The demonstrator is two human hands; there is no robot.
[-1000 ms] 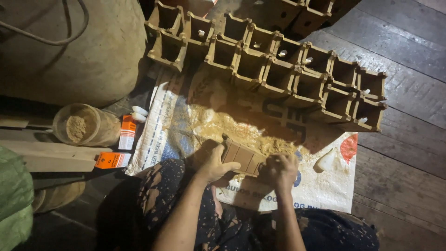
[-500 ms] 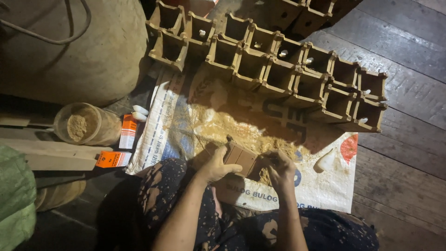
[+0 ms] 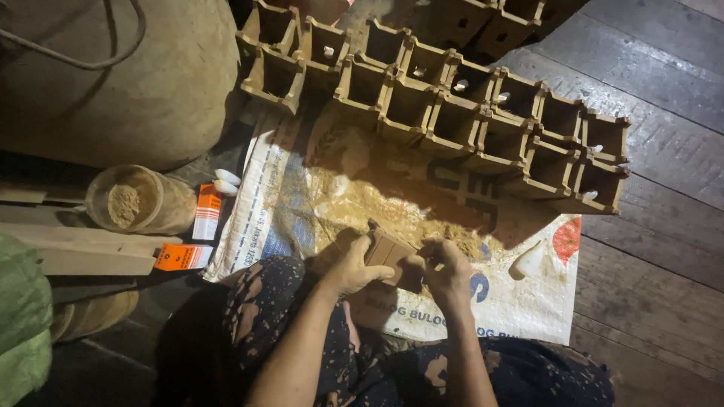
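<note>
A small brown square box [image 3: 389,250] is held between both hands above a white woven sack [image 3: 286,211] spread on the floor. My left hand [image 3: 353,264] grips the box's left side. My right hand [image 3: 446,268] holds its right end, fingers curled on it. Tan powder [image 3: 377,211] lies scattered on the sack just beyond the box. My forearms reach up from the bottom of the view over dark patterned trousers.
Two rows of several open brown square boxes [image 3: 452,113] stand at the back. A clear jar of powder [image 3: 136,200], two orange packets [image 3: 205,212] and a wooden plank [image 3: 83,252] lie left. A big round sack [image 3: 128,75] fills the top left. Dark floorboards [image 3: 656,249] run right.
Both hands have turned the small box slightly and drawn it a little nearer to me; the right hand has shifted along its end. Everything else is as before.
</note>
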